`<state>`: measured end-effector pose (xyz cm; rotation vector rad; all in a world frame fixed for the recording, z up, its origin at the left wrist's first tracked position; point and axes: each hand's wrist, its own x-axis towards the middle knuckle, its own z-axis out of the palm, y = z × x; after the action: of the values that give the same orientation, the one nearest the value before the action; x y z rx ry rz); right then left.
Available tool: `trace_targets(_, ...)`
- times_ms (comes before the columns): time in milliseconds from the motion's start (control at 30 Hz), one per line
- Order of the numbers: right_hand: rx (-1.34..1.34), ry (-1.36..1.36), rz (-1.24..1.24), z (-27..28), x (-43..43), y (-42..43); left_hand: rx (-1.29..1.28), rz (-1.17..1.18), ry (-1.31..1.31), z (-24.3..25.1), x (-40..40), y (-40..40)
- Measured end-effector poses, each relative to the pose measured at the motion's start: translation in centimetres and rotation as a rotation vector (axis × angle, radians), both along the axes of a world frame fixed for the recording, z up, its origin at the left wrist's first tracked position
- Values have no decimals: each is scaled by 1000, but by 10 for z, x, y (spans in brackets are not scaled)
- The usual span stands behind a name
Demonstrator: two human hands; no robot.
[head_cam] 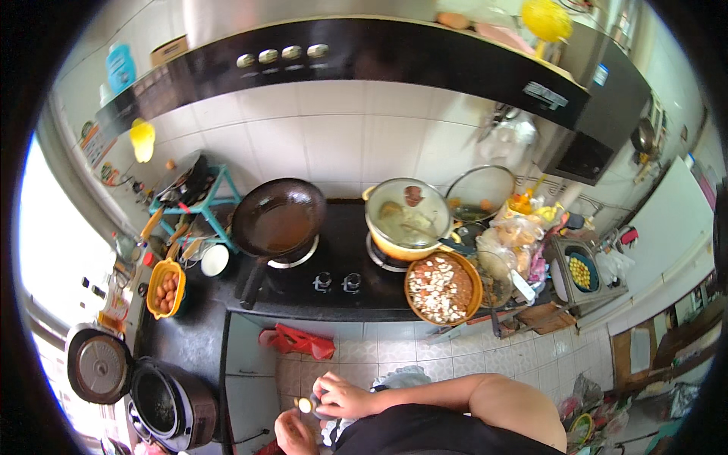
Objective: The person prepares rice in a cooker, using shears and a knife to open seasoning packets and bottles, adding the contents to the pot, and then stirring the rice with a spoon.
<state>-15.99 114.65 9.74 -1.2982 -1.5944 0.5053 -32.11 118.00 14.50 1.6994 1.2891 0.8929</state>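
Low in the view, in front of my dark top, my right hand (344, 396) grips a small dark container, perhaps a bottle, with a pale round end (305, 405). Just below and left of that end is my left hand (294, 434), fingers curled; whether it holds anything cannot be told. Ahead, a round pan (476, 298) of reddish-brown food topped with white cubes rests at the counter's front edge. Behind it a pot under a glass lid (406, 213) stands on the right burner. A dark wok (278, 219) sits over the left burner.
An open rice cooker (196, 406) and a yellow basket of eggs (181, 290) stand on the left counter. A white bowl (215, 260) is near a blue-green stand (209, 209). Plastic bags (509, 236) crowd the right side. The range hood (387, 51) hangs above.
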Motion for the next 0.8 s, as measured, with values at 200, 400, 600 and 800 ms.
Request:
trace_targets(200, 26, 128, -179, 4, 28, -43, 574, -633, 408, -58, 28, 10)
trace_targets(400, -55, 311, -252, 10, 43, -54, 907, -900, 462, -18, 56, 15)
trace_targets(600, -363, 918, -213, 10, 41, -62, 831, -992, 412, -29, 55, 23)
trace_targets(800, -474, 992, -71, -6, 11, -31, 244, -552, 413, -53, 14, 13)
